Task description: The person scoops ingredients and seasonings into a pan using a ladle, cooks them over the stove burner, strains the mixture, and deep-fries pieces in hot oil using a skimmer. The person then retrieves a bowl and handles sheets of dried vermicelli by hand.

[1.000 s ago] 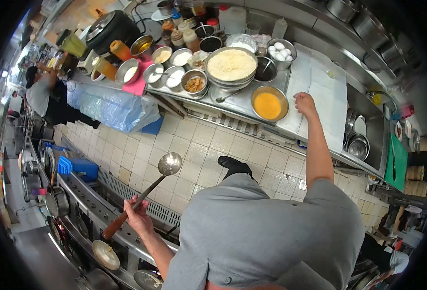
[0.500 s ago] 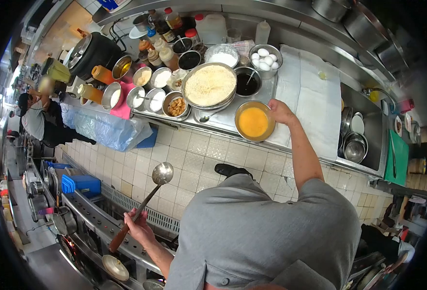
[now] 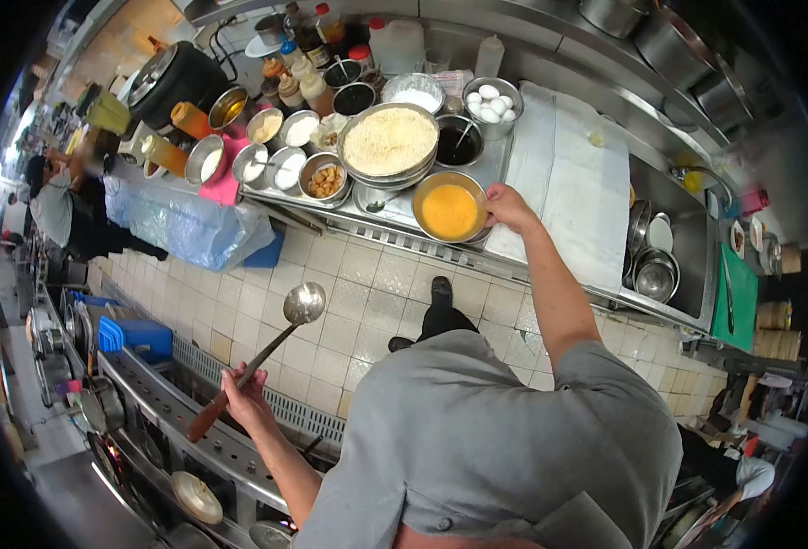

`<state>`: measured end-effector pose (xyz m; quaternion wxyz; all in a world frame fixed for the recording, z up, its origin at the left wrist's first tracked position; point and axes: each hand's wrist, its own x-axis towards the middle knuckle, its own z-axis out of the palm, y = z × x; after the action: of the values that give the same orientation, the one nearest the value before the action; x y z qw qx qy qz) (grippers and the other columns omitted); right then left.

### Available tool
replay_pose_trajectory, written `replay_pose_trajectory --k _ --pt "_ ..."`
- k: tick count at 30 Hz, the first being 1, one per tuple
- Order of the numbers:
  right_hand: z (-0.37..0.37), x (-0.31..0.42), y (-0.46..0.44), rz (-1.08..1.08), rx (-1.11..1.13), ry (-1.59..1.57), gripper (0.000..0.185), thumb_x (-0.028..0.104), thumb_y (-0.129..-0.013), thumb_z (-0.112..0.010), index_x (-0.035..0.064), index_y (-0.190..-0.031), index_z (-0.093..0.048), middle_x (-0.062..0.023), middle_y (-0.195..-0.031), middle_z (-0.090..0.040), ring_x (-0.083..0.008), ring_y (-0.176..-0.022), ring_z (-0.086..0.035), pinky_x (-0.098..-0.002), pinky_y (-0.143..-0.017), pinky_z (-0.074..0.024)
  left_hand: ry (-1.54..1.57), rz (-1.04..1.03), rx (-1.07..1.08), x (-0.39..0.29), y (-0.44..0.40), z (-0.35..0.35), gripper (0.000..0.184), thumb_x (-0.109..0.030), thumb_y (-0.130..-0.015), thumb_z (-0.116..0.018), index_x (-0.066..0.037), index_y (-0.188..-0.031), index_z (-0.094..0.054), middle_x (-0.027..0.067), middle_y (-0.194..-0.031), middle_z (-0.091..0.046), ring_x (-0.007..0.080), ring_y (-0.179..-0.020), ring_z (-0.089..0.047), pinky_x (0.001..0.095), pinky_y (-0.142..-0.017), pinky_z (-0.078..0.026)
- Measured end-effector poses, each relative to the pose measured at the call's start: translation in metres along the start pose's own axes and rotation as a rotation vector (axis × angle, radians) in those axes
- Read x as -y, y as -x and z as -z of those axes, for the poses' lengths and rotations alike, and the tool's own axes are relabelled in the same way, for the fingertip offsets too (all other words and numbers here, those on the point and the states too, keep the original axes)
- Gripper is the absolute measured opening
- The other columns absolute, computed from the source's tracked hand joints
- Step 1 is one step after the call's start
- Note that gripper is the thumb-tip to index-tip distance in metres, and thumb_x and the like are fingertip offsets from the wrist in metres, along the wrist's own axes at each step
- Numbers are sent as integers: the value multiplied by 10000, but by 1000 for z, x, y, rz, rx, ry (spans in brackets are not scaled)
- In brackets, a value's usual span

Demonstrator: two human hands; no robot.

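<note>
My left hand (image 3: 247, 395) is closed around the wooden handle of a ladle (image 3: 305, 303), its metal bowl held out over the tiled floor. At the counter's front edge, my right hand (image 3: 511, 209) grips the rim of a metal bowl (image 3: 449, 212) of orange-yellow liquid that looks like beaten egg. Right behind that bowl is a large bowl of pale crumbs (image 3: 389, 143). A small spoon (image 3: 377, 206) lies to its left. Dark liquid fills another bowl (image 3: 459, 142) at the back, beside a bowl of white eggs (image 3: 491, 103).
Bowls of powders and brown pieces (image 3: 323, 180), plus sauce bottles (image 3: 314, 91), crowd the counter's left. White cloths (image 3: 569, 183) cover its right part, before a sink (image 3: 697, 274) with metal bowls. Behind me runs a stove (image 3: 193, 421) with pans. Another person (image 3: 79, 210) stands far left.
My right hand and the bowl of yellow liquid have moved left along the counter, closer to the crumb bowl. My feet have shifted, with a second shoe now showing. The ladle stays in my left hand.
</note>
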<state>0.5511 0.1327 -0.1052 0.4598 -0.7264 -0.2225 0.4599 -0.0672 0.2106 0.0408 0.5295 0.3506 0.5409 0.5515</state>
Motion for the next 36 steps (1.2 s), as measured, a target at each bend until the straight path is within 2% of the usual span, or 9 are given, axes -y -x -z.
replay_pose_trajectory --k 7,9,19,24,27,29,31,33,36 --pt "5 11 -43 -61 54 16 291 313 -949 -674 46 -1022 -585 -54 -861 -623 -171 -693 -643 -318 -572 -560 103 -49 -53 12 40 -12 349 -370 -1019 -566 -30 -979 -635 126 -986 -687 228 -736 -702 346 -676 -640" --pt "5 20 -75 21 -241 -190 381 421 -967 -638 51 -1049 -596 -51 -850 -637 -165 -677 -638 -312 -557 -539 119 -58 -88 16 55 -19 359 -376 -1021 -561 -28 -978 -637 131 -1000 -689 230 -745 -703 345 -677 -640" --pt "43 9 -69 -177 -112 -147 293 323 -951 -645 48 -880 -576 -54 -651 -595 -168 -522 -591 -310 -440 -458 54 -265 -219 13 127 -64 162 -202 -1023 -543 -42 -1048 -554 199 -1071 -688 236 -763 -708 339 -679 -648" --pt "150 -32 -51 -7 -96 316 441 442 -945 -648 47 -749 -646 -70 -682 -640 -164 -547 -568 -368 -524 -480 -6 -327 -244 -11 168 -82 147 -188 -1023 -524 -48 -1066 -537 222 -1084 -685 235 -727 -704 332 -654 -638" --pt "249 -14 -51 188 -362 1150 198 214 -927 -630 50 -1005 -708 -154 -918 -723 -294 -862 -682 -454 -767 -524 -92 -347 -299 -28 187 -76 150 -192 -1023 -524 -48 -1065 -537 225 -1085 -683 232 -718 -698 331 -654 -634" --pt "243 26 -17 373 -741 1477 310 161 -907 -626 124 -1211 -676 -206 -1183 -669 -336 -1082 -642 -441 -876 -518 -106 -350 -290 -37 192 -72 161 -199 -1020 -534 -44 -1061 -539 224 -1084 -684 222 -709 -691 322 -636 -623" --pt "230 51 -25 514 -395 1088 415 163 -912 -635 218 -1323 -626 -199 -1364 -571 -329 -1220 -569 -407 -951 -505 -157 -377 -254 -46 193 -78 176 -208 -1017 -544 -36 -1053 -537 217 -1078 -689 209 -704 -686 309 -613 -606" --pt "182 66 -45 488 -47 875 449 172 -896 -663 240 -1338 -619 -183 -1299 -622 -333 -1204 -588 -413 -974 -502 -209 -380 -287 -58 192 -97 179 -211 -1014 -555 -34 -1034 -538 208 -1056 -698 195 -691 -682 301 -591 -587" --pt "122 90 -41 300 25 970 317 175 -893 -666 186 -1209 -694 -184 -1135 -690 -353 -1087 -648 -445 -931 -518 -208 -400 -183 -67 190 -109 176 -215 -1007 -549 -40 -998 -543 213 -1020 -703 194 -647 -662 312 -566 -567"
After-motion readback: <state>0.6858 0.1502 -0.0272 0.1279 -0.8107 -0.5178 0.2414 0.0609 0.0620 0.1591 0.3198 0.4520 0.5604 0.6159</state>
